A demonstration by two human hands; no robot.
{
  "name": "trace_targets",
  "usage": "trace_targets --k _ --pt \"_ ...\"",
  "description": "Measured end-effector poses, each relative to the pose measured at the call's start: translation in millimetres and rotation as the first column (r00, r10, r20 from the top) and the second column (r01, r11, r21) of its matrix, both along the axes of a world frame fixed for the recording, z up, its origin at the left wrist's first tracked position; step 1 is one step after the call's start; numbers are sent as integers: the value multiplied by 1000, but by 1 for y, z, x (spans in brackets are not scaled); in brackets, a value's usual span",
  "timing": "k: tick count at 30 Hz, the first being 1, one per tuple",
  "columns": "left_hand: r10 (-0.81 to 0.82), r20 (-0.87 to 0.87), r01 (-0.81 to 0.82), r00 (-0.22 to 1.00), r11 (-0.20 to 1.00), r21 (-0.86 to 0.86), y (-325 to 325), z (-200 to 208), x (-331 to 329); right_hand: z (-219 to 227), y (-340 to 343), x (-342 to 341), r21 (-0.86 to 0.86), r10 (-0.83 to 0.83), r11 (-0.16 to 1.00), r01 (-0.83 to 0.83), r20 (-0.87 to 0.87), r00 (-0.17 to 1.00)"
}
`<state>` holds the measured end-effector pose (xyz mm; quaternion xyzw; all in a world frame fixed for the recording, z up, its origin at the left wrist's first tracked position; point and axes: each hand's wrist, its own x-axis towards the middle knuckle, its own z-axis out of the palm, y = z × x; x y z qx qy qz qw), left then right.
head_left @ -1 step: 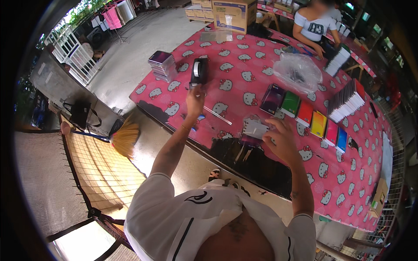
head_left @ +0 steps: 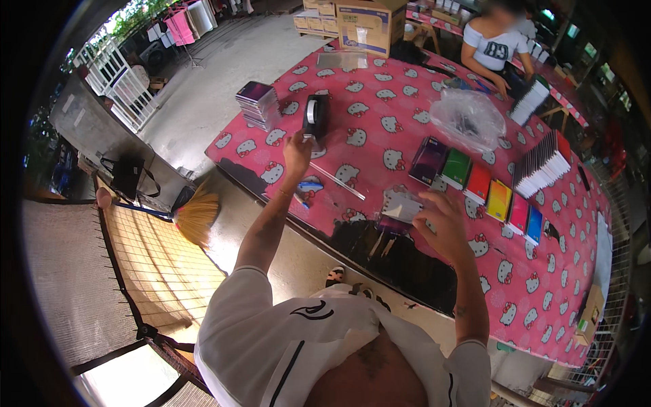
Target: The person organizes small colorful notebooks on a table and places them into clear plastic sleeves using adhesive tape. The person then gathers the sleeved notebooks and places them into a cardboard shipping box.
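Pink cat-print tabletop [head_left: 359,156], grey floor [head_left: 234,57]. Left grip [head_left: 297,154]'s at the tape dispenser [head_left: 316,119], can't tell its hold; right grip [head_left: 444,224]'s loosely open.

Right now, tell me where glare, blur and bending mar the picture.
In the head view, the floor in front of the table glares almost white; in the same view the clear bag shows pale glints, the table's right edge bows, and the corners fall to black; still in the head view, the left hand looks slightly soft, cause unclear.
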<state>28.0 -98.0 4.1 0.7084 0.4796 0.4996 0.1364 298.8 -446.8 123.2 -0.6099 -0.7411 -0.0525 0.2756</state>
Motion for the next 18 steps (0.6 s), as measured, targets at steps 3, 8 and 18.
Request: trace_targets --k 3,8,18 --pt "-25 148 87 989 902 -424 60 2 -20 19 1 -25 -10 -79 997 79 -92 993" --pt "-138 300 293 944 769 -569 101 -20 -34 8 35 -61 35 -115 993 117 -38 993" --pt "-28 -525 -118 850 963 -243 57 -9 -31 -2 41 -74 20 -239 971 240 -30 970"
